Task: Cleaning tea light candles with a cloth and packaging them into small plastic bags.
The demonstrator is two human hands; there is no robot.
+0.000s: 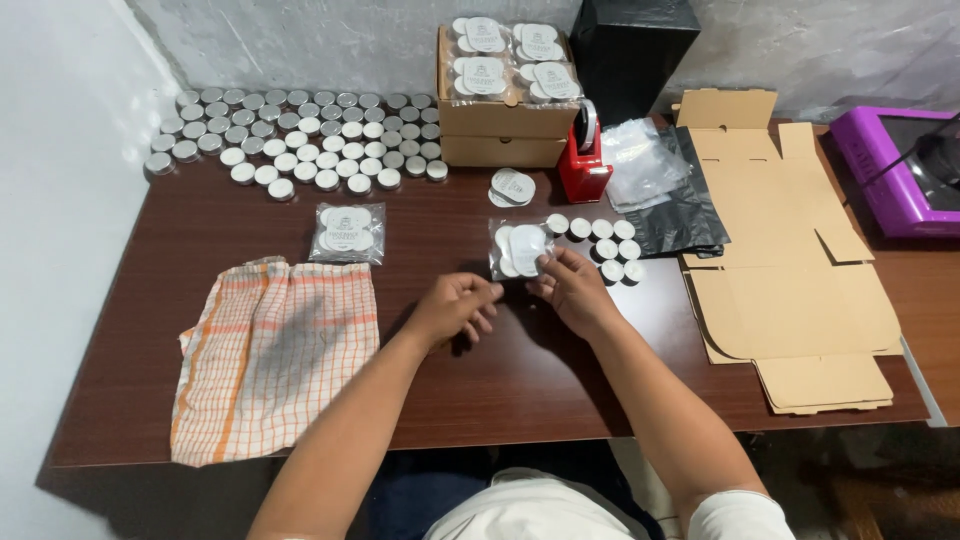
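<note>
orange-checked cloth [270, 350], red tape dispenser [584, 165], purple tray [890, 170], silver tins [300, 135], dark brown table [500, 380]

A dark brown wooden surface [480, 380] is filling most of the view, its polished top catching soft glare from light overhead. Behind it, a rough grey wall [330, 40] with a mottled, plastered look is running along the far side. On the left, a smooth pale wall [55, 200] is meeting the grey one in the far corner. Below the near edge, the floor is lying in deep shadow, too dark to make out.
</note>
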